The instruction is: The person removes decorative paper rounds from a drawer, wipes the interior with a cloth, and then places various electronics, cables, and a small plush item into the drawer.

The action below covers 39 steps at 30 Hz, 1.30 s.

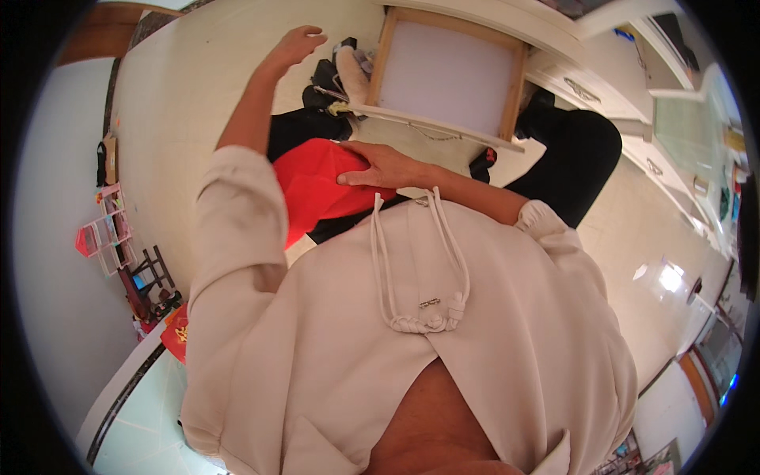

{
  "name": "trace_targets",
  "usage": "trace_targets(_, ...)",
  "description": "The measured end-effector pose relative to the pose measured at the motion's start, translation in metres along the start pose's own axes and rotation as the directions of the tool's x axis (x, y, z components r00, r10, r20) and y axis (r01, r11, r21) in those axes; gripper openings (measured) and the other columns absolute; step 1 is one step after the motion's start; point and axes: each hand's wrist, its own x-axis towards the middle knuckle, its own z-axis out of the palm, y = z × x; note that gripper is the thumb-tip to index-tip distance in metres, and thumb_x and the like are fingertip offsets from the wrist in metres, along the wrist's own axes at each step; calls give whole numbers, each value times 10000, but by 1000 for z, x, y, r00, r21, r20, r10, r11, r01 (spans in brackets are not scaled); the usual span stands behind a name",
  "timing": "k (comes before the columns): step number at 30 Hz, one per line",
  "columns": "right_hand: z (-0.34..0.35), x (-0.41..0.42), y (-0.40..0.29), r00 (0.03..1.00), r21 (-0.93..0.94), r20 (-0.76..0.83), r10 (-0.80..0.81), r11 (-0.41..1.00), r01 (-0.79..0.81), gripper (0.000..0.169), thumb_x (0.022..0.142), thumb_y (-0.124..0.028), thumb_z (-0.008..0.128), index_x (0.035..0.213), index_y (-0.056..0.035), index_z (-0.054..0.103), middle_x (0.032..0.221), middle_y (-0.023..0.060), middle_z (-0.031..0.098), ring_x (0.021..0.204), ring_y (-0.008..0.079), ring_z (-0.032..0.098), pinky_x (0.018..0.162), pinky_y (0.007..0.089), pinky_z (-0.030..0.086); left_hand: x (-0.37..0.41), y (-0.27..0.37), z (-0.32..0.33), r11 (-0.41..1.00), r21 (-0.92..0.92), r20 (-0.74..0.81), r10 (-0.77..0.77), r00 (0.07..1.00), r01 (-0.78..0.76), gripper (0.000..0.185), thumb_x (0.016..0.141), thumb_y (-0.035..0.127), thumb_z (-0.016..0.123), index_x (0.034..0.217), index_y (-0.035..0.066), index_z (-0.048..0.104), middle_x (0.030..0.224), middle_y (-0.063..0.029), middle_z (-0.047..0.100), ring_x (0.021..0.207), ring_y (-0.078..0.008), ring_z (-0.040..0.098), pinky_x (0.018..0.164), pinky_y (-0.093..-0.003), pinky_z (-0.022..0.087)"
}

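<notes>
My left hand (297, 46) is raised over the floor at the upper left, its fingers slightly bent and apart, with nothing in it. My right hand (383, 166) lies on a bright red cloth or bag (309, 184) over my lap, thumb on top and the other fingers partly hidden at its edge. Before me a wooden drawer (515, 89) with a pale bottom stands pulled out between my black-clad knees. Left of the drawer, close to my left hand, dark items and a fluffy beige thing (351, 74) sit on the floor.
White cabinets with ornate handles (582, 90) run along the upper right, one glass door (680, 122) standing ajar. A small pink and white rack (113, 228) and a dark stand (155, 270) are by the left wall. A glass-topped surface (142, 409) lies at the lower left.
</notes>
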Motion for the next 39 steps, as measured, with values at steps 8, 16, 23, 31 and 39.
trace_targets(8,-17,-58,26,993,113,22,120,986,-122,811,727,-557,619,1326,-68,376,1159,222,539,1044,305,544,885,355,424,-190,79,64,702,622,242,249,938,-347,800,633,420,748,1289,91,431,1278,-169,448,1239,-342,359,1017,-426,302)
trace_targets(16,-45,-73,30,976,416,-83,203,896,-152,888,701,-488,686,1352,-14,310,1165,204,529,1016,240,544,801,322,476,-239,88,103,527,828,191,58,980,-192,648,635,232,735,1219,106,483,1194,-108,480,1045,-283,474,866,-434,400)
trace_targets(23,-69,-85,11,969,622,-239,61,776,104,847,744,-479,657,1383,-79,270,1240,152,461,1080,208,494,827,333,469,-209,139,94,844,417,23,362,932,-337,452,680,90,607,1121,14,538,1030,-148,580,946,-299,562,844,-322,441)
trace_targets(31,-78,-90,-7,829,529,-558,-36,754,390,872,749,-398,684,1384,-94,170,1282,126,409,1146,214,452,914,345,424,-113,166,174,719,-670,-200,64,978,-184,319,812,109,576,1107,-5,533,1051,-120,594,911,-216,595,791,-322,488)
trace_targets(39,-88,-86,12,851,699,-514,105,626,345,553,800,-186,647,1270,-42,394,1138,107,540,960,182,558,806,298,479,-102,172,182,667,-742,-84,10,996,-69,372,824,220,621,1111,9,512,997,-101,591,874,-176,583,792,-315,478)
